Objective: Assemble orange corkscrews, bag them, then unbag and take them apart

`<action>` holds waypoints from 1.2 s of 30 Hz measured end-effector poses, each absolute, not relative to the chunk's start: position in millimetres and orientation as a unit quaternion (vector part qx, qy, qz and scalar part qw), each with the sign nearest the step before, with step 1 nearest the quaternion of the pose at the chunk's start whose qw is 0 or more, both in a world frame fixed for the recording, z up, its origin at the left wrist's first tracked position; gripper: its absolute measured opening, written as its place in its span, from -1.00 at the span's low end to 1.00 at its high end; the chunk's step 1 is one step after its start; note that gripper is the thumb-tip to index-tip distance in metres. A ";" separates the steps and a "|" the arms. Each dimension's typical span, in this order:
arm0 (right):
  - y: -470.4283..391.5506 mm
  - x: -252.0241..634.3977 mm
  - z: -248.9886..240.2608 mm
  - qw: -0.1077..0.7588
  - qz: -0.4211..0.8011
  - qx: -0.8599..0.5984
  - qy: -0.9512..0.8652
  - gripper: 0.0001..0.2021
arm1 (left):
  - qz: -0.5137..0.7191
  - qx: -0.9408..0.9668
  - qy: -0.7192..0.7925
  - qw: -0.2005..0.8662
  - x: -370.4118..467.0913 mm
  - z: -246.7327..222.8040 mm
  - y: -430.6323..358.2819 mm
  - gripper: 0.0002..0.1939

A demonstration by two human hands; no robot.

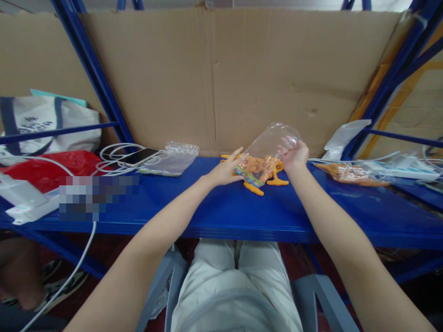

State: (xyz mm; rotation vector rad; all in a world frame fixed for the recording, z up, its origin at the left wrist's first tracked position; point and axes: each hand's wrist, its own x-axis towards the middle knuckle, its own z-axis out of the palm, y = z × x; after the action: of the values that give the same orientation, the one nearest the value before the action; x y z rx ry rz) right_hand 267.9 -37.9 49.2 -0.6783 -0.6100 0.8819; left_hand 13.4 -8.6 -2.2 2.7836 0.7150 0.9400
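Note:
A clear plastic bag [260,144] with a colourful printed strip stands tilted between my hands. My right hand [294,156] has its fingers curled at the bag's right side, and some of them show through the film. My left hand [226,171] is at the left side, fingers apart, the thumb close to the printed strip. Orange plastic pieces [278,179] lie on the blue shelf top [221,212] under and behind the bag. The bag partly covers them, so their full shape is hidden.
Left of my hands lie a bubble-wrap pouch [175,160] and a phone [140,157] with white cables. A red bag [58,169] and a white power strip [31,207] are farther left. Bagged orange pieces [356,174] lie right. Cardboard [214,83] closes the back.

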 end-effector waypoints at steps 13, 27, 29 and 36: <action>-40.9 263.4 53.4 0.803 0.420 -0.284 -0.312 -0.57 | 0.284 0.926 0.248 0.028 24.8 -3.8 -7.3 -0.36; -47.6 263.2 50.5 0.762 0.420 -0.340 -0.357 -0.61 | 0.371 0.761 0.515 -0.135 -37.8 45.4 -1.1 -0.36; -46.8 263.3 49.7 0.755 0.421 -0.340 -0.370 -0.62 | 0.348 0.710 0.597 -0.135 -50.7 50.8 -2.9 -0.40; -46.0 262.8 48.0 0.752 0.423 -0.345 -0.371 -0.63 | 0.273 0.567 0.771 -0.094 -90.5 60.7 -1.9 -0.44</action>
State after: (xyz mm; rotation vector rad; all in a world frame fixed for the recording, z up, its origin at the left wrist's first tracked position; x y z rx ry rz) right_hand 262.8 -46.0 48.0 -0.7526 -0.8109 0.9231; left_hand -90.5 -1.9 60.7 1.8974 2.5790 0.9146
